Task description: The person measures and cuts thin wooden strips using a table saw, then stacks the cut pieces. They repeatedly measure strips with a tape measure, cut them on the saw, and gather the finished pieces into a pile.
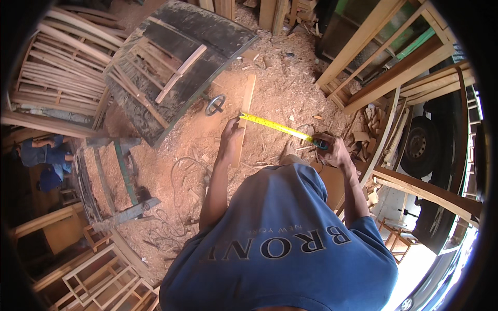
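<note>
A yellow tape measure blade (275, 126) is pulled out between my two hands. My right hand (336, 152) is closed around the dark tape measure case (321, 144). My left hand (230, 136) grips a narrow wooden board (249, 96) by its left side, fingers at the spot where the tape's end lies. The blade crosses the board's face and stretches to the right, sloping slightly toward me. The board's far end points away from me, and its near end reaches down beside my shirt.
Sawdust and wood scraps cover the floor (280, 67). A dark machine table (218, 39) with a handwheel (215, 105) stands ahead left, wood strips on it. Stacked slats (67, 67) lie far left, wooden frames (98, 274) near left. Timber and a vehicle wheel (419, 146) are right. A person (49, 158) sits at left.
</note>
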`<state>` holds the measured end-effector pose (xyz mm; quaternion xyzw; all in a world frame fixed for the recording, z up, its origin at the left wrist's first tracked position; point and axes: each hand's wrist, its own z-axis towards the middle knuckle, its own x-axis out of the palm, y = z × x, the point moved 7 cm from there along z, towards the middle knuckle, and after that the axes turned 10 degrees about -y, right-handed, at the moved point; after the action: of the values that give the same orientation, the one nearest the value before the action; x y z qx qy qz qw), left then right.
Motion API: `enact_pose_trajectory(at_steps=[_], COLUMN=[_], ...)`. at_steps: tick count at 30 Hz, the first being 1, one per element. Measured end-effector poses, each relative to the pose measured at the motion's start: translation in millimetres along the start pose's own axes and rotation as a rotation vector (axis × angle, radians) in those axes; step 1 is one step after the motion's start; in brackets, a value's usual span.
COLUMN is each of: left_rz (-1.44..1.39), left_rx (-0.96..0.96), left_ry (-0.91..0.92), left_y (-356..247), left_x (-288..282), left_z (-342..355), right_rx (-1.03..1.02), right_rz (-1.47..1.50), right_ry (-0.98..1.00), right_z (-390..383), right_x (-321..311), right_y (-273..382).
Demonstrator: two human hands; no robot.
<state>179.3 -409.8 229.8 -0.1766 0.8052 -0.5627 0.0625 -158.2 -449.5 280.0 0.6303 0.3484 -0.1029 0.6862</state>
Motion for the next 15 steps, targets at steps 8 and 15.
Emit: enact_pose_trajectory(at_steps=[8, 15], left_rz=[0.079, 0.068], left_rx=[0.024, -0.016], left_ry=[0.166, 0.286], left_y=[-12.0, -5.3], left_x=[163.8, 269.2], left_z=[71.3, 106.1], right_rx=[0.072, 0.180], right_rz=[-0.192, -0.201], right_ry=[-0.223, -0.298], right_z=[10.2, -4.5], right_x=[-114.4, -187.4], right_y=[-69.6, -125.5])
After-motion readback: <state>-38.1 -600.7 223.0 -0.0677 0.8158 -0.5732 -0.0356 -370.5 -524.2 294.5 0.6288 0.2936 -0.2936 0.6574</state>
